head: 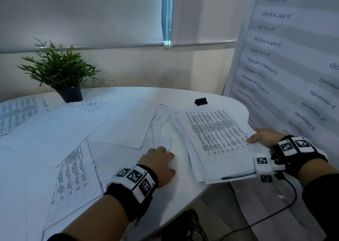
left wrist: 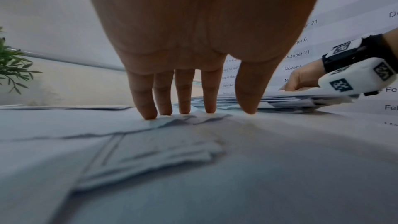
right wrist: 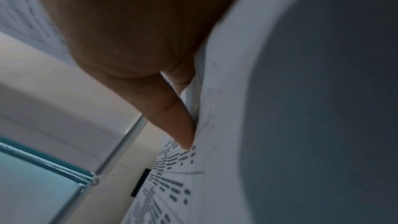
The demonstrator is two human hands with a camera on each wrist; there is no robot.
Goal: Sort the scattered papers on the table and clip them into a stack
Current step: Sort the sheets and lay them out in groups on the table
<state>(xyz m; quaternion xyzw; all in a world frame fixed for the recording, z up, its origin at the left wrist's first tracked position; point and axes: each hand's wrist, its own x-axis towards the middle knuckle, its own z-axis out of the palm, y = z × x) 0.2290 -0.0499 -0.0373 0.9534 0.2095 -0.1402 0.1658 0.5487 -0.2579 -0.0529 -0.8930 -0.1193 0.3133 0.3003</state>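
Left hand (head: 159, 164) open, straight fingertips (left wrist: 148, 111) pressing loose white sheets (head: 126, 130) scattered over left and middle of round white surface (head: 181, 95). Right hand (head: 264, 137) pinches right edge of gathered stack of printed white pages (head: 218, 141), thumb on top, stack overhanging near surface edge. Small black binder clip (head: 201, 101) sits beyond stack, unused. Advice: drag sheets flat toward stack, keep fingertip pressure light to avoid creasing, square edges before clipping.
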